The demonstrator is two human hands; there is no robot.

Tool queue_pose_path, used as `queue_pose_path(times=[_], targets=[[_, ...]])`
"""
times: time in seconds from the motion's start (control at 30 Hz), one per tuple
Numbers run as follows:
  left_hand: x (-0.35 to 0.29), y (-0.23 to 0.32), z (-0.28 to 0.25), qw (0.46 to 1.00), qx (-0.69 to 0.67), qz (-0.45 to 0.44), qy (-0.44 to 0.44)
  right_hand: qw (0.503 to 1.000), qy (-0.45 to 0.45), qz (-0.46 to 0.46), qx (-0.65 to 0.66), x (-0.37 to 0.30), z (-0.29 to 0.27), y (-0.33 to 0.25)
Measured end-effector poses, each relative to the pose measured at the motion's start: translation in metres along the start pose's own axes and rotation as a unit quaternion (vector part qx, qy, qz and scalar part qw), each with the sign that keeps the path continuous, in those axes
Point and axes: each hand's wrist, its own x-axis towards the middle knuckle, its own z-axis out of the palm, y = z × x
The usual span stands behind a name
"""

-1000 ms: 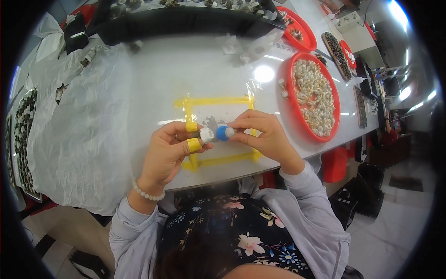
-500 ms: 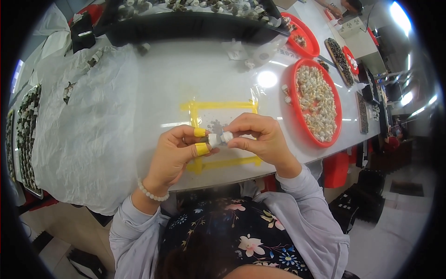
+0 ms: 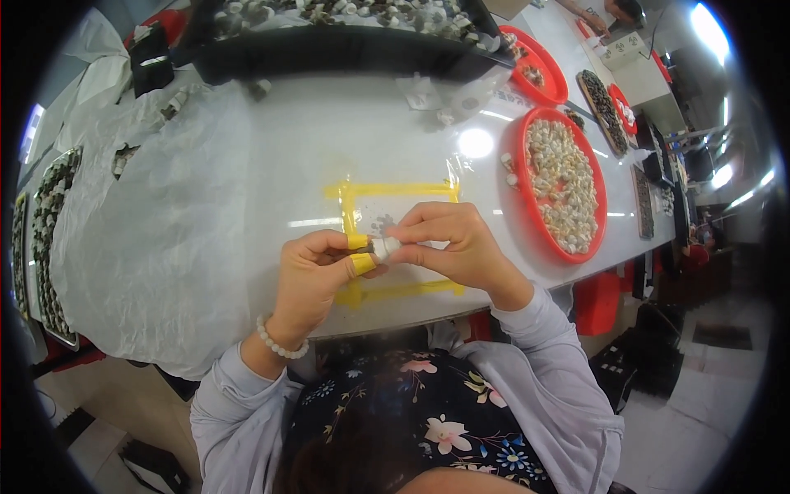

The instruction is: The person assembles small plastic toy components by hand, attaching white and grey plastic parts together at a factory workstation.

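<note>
Yellow tape [image 3: 362, 263] wraps the thumb and forefinger of our left hand [image 3: 317, 267] in the head view, pinching a small white-collared fitting [image 3: 379, 248] above the tape frame [image 3: 407, 188], while our right hand [image 3: 462, 245] pinches a white cap-like piece [image 3: 393, 244] at its end. We seem to be fitting the two pieces together; whether they are seated we cannot tell, so the next move calls for firm, well-aligned pressure.
</note>
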Motion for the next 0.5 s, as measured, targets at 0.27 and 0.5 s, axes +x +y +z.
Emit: queue_pose_path(times=[0.27,0.5], targets=[[-0.003,-0.001,0.007,1.0,0.013,0.005,-0.017,0.999,-0.031,0.015,0.0,-0.002,-0.003,0.006],[-0.08,0.045,0.008,0.99,0.112,0.072,0.053,1.0,0.0,-0.014,-0.017,-0.018,-0.014,0.018]])
